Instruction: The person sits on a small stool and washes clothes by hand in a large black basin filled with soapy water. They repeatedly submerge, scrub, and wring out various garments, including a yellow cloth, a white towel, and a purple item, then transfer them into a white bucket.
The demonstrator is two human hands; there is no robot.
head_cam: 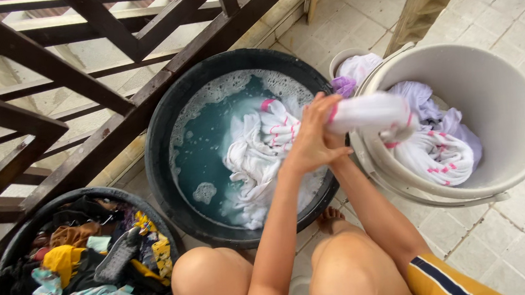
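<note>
Hands [315,138] wring white cloth [369,113] between black basin [160,121] and bucket [509,109]

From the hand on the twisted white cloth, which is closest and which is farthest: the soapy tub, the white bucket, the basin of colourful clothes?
Measured from the left hand in the head view:
1. Soapy black tub, directly beneath the hand.
2. White bucket, just to the right.
3. Basin of colourful clothes, far bottom left.

White cloth [372,112] with pink marks; black basin [162,136] of teal, foamy water [209,145]; pale grey bucket [509,103]; mixed-colour laundry [91,273].
</note>
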